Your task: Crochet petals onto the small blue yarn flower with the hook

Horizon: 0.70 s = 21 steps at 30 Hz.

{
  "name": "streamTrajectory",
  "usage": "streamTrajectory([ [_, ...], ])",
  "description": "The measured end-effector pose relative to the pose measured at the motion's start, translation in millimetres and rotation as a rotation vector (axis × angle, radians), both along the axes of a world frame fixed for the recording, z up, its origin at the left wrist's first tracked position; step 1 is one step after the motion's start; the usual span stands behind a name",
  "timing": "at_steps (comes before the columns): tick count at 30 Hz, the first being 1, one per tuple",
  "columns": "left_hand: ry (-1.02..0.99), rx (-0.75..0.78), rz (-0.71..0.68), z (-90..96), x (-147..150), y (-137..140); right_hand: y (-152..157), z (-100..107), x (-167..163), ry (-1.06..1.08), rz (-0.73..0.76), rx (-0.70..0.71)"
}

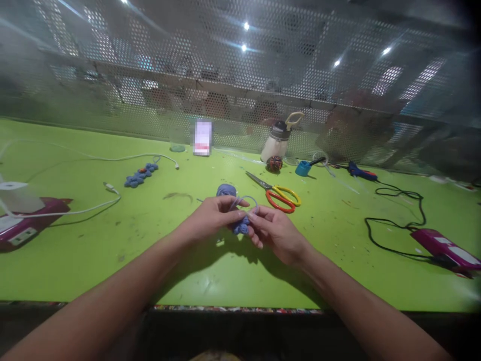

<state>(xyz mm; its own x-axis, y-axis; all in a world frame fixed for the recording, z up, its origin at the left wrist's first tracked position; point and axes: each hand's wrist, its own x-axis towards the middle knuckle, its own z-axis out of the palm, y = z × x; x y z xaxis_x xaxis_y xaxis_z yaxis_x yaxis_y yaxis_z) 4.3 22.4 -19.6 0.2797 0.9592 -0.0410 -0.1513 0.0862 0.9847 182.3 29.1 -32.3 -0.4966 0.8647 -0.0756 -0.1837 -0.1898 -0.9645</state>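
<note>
Both hands meet over the middle of the table around a small piece of blue yarn work (240, 226). My left hand (221, 213) pinches its upper edge between thumb and fingers. From the other side my right hand (276, 230) closes thumb and forefinger on the yarn at its right edge. A loop of blue yarn (252, 198) arches above the fingertips. Just behind my left hand lies a ball of blue yarn (226, 190). Open-bladed scissors (276, 193) with one red and one yellow handle rest beyond my right hand.
A blue knotted yarn strip (141, 175) lies at left near a white cable (112, 196) and a purple power strip (28, 225). Behind stand a bottle (276, 143), a dark yarn ball (274, 164) and a blue tape roll (302, 168). A glue gun (361, 172) and another power strip (447, 248) are right.
</note>
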Motion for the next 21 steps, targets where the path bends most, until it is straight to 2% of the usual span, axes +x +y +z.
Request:
streamTrajectory([
  [4,0.135,0.086,0.057,1.1,0.9,0.4,-2.6,-2.5,-1.7,-0.012,-0.011,0.014],
  [8,0.171,0.154,0.056,2.7,1.9,-1.0,-3.3,-4.2,-1.8,-0.017,0.013,0.034],
  [15,-0.023,0.084,0.152,0.1,5.9,0.1,-2.2,-0.5,-3.4,-0.032,-0.021,-0.023],
  [21,-0.063,0.065,0.148,-1.9,7.7,3.0,-1.5,0.4,-3.9,-0.034,-0.059,-0.033],
])
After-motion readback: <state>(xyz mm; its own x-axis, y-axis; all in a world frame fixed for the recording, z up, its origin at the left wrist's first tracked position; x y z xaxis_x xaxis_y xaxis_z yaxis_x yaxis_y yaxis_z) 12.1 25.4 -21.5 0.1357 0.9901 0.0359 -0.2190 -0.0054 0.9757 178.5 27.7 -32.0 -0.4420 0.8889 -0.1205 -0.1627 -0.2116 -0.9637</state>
